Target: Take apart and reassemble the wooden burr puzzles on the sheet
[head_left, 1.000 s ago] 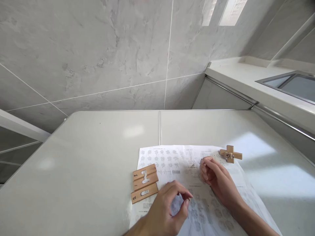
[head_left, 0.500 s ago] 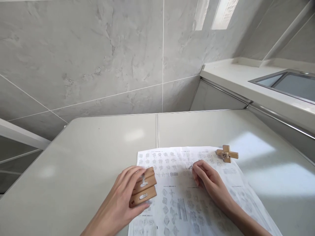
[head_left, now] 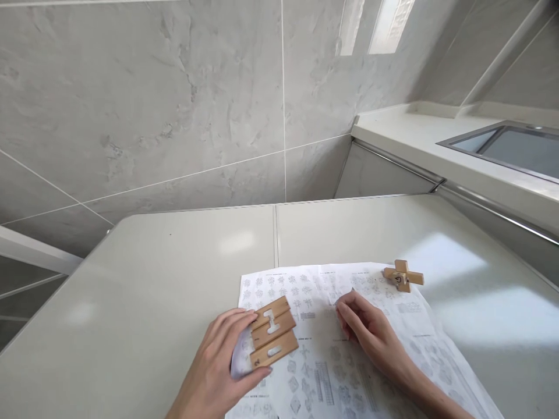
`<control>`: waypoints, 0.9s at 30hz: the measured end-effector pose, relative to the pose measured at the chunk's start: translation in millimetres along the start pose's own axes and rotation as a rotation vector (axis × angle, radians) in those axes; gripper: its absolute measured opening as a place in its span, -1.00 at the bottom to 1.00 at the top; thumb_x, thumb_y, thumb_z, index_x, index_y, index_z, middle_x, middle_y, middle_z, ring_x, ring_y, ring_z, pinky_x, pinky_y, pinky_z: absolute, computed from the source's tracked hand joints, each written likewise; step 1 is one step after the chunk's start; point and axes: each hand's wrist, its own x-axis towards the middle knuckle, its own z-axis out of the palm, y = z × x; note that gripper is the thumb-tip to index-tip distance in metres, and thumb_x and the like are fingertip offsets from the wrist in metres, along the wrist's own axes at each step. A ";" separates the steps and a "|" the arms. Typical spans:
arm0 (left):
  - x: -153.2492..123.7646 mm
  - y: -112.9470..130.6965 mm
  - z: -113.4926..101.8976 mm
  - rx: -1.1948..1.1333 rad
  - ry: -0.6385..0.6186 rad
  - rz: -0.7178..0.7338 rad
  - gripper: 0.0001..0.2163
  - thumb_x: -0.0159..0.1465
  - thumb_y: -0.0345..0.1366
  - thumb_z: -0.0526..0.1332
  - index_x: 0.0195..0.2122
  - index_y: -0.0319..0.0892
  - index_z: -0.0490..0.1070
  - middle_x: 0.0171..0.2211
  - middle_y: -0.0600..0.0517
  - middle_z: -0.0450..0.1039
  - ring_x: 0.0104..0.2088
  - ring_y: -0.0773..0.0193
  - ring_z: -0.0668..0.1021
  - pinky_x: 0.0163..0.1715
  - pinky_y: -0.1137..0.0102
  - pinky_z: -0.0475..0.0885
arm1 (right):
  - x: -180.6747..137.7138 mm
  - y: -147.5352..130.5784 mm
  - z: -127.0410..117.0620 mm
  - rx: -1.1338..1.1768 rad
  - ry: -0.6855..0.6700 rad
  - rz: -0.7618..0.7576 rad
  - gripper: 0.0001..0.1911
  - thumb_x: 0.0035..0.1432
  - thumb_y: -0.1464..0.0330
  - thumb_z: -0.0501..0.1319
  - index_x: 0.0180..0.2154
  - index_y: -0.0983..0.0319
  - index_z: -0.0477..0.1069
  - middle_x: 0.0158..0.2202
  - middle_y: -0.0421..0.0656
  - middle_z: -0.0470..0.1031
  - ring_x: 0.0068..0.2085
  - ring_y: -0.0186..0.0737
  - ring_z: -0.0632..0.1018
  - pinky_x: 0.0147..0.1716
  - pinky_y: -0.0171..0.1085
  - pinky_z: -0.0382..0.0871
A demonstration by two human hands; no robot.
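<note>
My left hand (head_left: pixel 222 355) curves around a row of notched wooden puzzle pieces (head_left: pixel 275 349). Its fingertips touch their far left side, with the thumb along the near end. Cut-outs show in the pieces, and the numbers 1 and 2 are marked on them. Paper shows between the palm and the wood. My right hand (head_left: pixel 367 326) rests on the printed instruction sheet (head_left: pixel 314 326), fingers curled in. A small dark tip shows beside its index finger; whatever may be inside is hidden. Beyond that hand, a cross-shaped wooden assembly (head_left: pixel 402 276) sits on the sheet's far right corner.
The sheet lies on a pale table (head_left: pixel 174 279) with a seam running away from me. A grey tiled wall (head_left: pixel 174 105) rises behind it. At the right stands a white counter (head_left: pixel 402 125) with an inset sink (head_left: pixel 515 145).
The wooden pieces have shifted right, out from under the left fingers, so more of them shows. My left hand has moved slightly right. The right hand stays nearly in place.
</note>
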 end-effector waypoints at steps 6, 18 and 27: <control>32.6 42.4 33.5 -0.126 -0.011 -0.003 -0.40 0.24 -0.21 0.57 0.26 0.08 0.41 0.23 -0.08 0.51 0.24 -0.15 0.57 0.19 -0.05 0.59 | 0.3 1.1 2.3 -0.075 -0.012 -0.097 -0.56 0.58 0.02 0.06 -0.29 0.15 0.36 -0.49 -0.29 0.30 -0.47 -0.23 0.32 -0.46 -0.25 0.18; 85.5 58.0 51.4 -0.140 0.004 -0.058 -0.85 0.51 -0.14 0.26 -0.06 -0.09 0.50 -0.12 -0.03 0.55 -0.05 0.00 0.54 -0.02 0.06 0.51 | -0.7 -1.2 7.9 -0.382 -0.122 -0.544 -0.86 0.37 0.48 0.22 -0.12 0.14 0.48 -0.15 -0.11 0.57 -0.31 -0.20 0.58 -0.34 -0.26 0.45; 93.2 59.2 49.3 -0.195 0.011 -0.093 -0.71 0.53 -0.13 0.17 -0.36 -0.09 0.34 -0.31 0.04 0.45 -0.21 0.09 0.46 -0.15 0.21 0.38 | -0.2 1.6 8.3 -0.601 -0.199 -0.704 -0.70 0.34 0.27 0.48 0.03 0.15 0.50 -0.06 -0.07 0.63 -0.11 -0.01 0.59 -0.14 -0.11 0.52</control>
